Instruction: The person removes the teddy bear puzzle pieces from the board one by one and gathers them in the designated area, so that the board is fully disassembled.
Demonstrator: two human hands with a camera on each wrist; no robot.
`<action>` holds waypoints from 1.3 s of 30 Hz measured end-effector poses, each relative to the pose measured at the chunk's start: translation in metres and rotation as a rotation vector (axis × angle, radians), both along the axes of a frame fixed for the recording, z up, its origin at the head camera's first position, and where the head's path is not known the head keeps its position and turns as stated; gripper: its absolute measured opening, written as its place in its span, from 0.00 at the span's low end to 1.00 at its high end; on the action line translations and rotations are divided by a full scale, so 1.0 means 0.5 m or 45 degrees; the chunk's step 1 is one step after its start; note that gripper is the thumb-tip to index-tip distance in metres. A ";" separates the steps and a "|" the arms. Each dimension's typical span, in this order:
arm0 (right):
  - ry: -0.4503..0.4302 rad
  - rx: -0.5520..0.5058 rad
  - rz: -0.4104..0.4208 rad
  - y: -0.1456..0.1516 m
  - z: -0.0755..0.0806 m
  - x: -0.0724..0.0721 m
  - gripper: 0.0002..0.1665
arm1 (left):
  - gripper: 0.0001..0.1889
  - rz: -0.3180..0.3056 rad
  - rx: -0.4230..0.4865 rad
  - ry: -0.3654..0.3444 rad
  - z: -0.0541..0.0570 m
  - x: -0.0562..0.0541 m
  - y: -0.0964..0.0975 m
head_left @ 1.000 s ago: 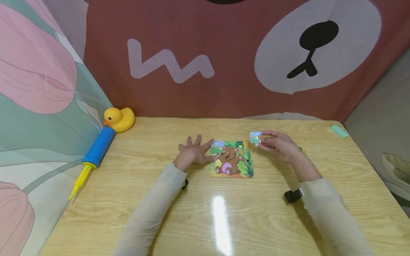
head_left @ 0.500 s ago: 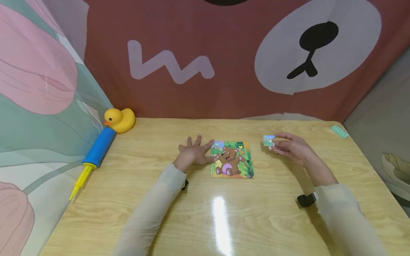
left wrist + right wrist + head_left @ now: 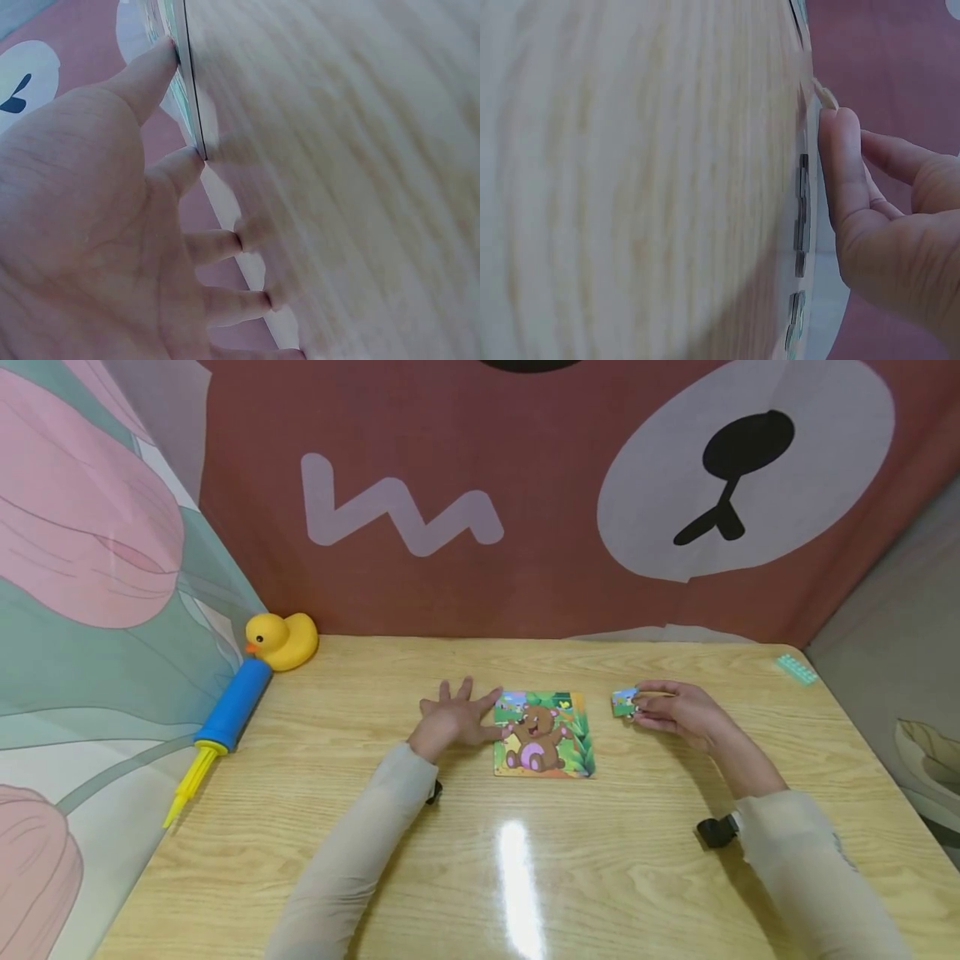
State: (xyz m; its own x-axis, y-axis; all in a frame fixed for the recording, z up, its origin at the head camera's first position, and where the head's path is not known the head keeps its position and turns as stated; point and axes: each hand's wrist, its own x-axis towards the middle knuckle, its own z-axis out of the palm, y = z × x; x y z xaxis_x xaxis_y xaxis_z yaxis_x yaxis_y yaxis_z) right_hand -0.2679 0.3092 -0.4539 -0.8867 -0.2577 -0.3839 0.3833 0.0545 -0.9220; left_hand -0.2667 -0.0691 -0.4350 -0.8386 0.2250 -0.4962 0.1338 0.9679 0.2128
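Note:
A square bear picture puzzle (image 3: 534, 745) lies flat on the table, showing a brown bear among green leaves. My left hand (image 3: 452, 720) rests at its left side with fingers spread; thumb and index finger touch the puzzle's edge, as the left wrist view also shows. To the right of the puzzle, my right hand (image 3: 686, 714) pinches a small puzzle piece (image 3: 622, 702) with a blue and green print between thumb and fingers. In the right wrist view the piece (image 3: 825, 94) appears edge-on at the fingertips, apart from the tabletop.
Several flat pieces (image 3: 802, 217) lie on the table beyond the right hand, hidden by it in the head view. A yellow rubber duck (image 3: 283, 642) and a blue hand pump (image 3: 234, 702) sit at the left. A mint-coloured toy brick (image 3: 796, 669) lies at the far right corner.
My right hand has moved to the right with the puzzle piece, away from the puzzle, then lowered it slightly and tilted it. The left hand has stayed in place.

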 end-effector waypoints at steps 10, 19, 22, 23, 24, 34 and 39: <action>0.077 0.218 0.056 -0.015 0.007 0.002 0.34 | 0.43 -0.001 -0.014 -0.012 -0.001 -0.002 0.002; 0.090 0.342 0.070 -0.023 0.017 0.009 0.33 | 0.43 0.004 -0.008 -0.013 0.003 0.000 0.003; 0.107 0.377 0.079 -0.024 0.020 0.010 0.32 | 0.43 0.005 -0.009 -0.008 0.004 0.000 0.003; 0.111 0.382 0.081 -0.024 0.021 0.010 0.32 | 0.43 0.006 -0.010 -0.008 0.004 0.000 0.003; 0.114 0.385 0.084 -0.023 0.021 0.010 0.32 | 0.43 0.008 -0.012 -0.009 0.003 0.000 0.003; 0.143 0.401 0.104 -0.019 0.021 0.010 0.32 | 0.43 0.020 0.011 -0.010 -0.003 -0.005 0.000; 0.175 0.376 0.065 -0.020 0.018 0.012 0.32 | 0.43 0.016 0.038 0.011 -0.003 -0.002 0.000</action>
